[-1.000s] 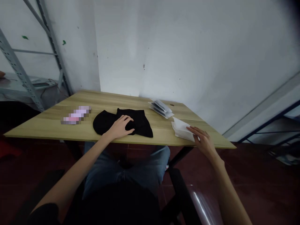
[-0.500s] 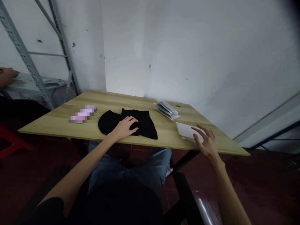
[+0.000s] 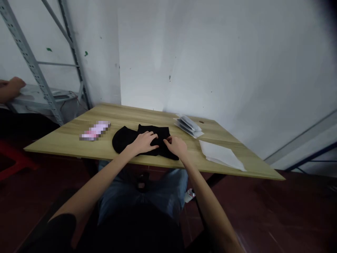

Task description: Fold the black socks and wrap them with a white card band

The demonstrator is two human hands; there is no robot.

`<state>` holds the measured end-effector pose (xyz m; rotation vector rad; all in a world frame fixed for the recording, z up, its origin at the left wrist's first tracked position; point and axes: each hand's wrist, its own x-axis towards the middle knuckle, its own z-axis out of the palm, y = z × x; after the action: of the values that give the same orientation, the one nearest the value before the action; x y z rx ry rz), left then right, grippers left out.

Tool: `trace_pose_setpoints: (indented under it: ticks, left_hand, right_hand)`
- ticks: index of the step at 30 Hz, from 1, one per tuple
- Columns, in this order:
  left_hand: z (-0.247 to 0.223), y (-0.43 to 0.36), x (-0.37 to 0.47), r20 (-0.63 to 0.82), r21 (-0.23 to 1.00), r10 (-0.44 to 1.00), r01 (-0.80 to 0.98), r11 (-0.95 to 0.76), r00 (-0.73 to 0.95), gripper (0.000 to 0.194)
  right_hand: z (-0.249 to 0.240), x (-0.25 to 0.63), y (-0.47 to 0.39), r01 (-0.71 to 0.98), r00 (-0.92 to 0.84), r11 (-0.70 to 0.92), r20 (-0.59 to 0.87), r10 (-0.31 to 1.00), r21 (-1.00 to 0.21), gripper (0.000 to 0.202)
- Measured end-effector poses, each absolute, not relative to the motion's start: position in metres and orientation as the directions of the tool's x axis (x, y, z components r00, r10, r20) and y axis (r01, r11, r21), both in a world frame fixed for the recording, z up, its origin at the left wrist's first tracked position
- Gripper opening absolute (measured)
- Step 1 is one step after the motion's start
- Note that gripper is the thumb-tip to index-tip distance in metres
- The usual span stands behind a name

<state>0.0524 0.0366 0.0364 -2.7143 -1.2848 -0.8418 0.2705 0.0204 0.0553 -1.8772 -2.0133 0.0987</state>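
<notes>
A black cloth item [image 3: 123,138] lies flat near the front edge of the wooden table [image 3: 105,109]. On its middle rests my left hand [image 3: 143,142], palm down with the fingers apart. My right hand [image 3: 177,146] is at the right part of the cloth, its thumb and fingertips pinched together; the cloth between them is too dark to make out. To the right of it lie white sheets [image 3: 222,154], and behind those is a small stack of clear-wrapped packets [image 3: 188,125].
A blurred pink and white object [image 3: 95,130] lies on the table's left part. Metal shelving [image 3: 34,66] stands at the left, where another person's hand [image 3: 13,88] shows. A red stool [image 3: 15,160] is at lower left, and a white wall rises behind the table.
My right hand has moved left from the white sheets to the black cloth, and its fingers have closed into a pinch. My left hand stays on the cloth. The view has shifted slightly.
</notes>
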Motion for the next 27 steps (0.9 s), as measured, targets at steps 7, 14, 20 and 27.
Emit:
trace_pose_setpoints:
  ticks: [7,14,20,27]
  left_hand:
    - [0.053,0.056,0.044,0.305,0.436,0.78,0.648,-0.624,0.546,0.027]
    - [0.078,0.088,0.04,0.161,0.699,0.888,0.585,-0.411,0.432,0.014]
    - [0.064,0.076,0.04,0.152,0.865,0.988,0.482,-0.139,0.011,0.024]
    - [0.05,0.055,0.019,0.258,0.581,0.959,0.775,-0.249,0.115,0.064]
  right_hand:
    - [0.042,0.281,0.028,0.932,-0.002,0.071,0.193,0.981,-0.354,0.048]
    - [0.036,0.284,0.039,0.903,-0.058,0.125,0.172,0.983,-0.411,0.047]
    - [0.041,0.282,0.042,0.915,-0.086,0.14,0.158,0.984,-0.378,0.044]
    - [0.046,0.274,0.051,0.872,-0.128,0.202,0.191,0.973,-0.446,0.032]
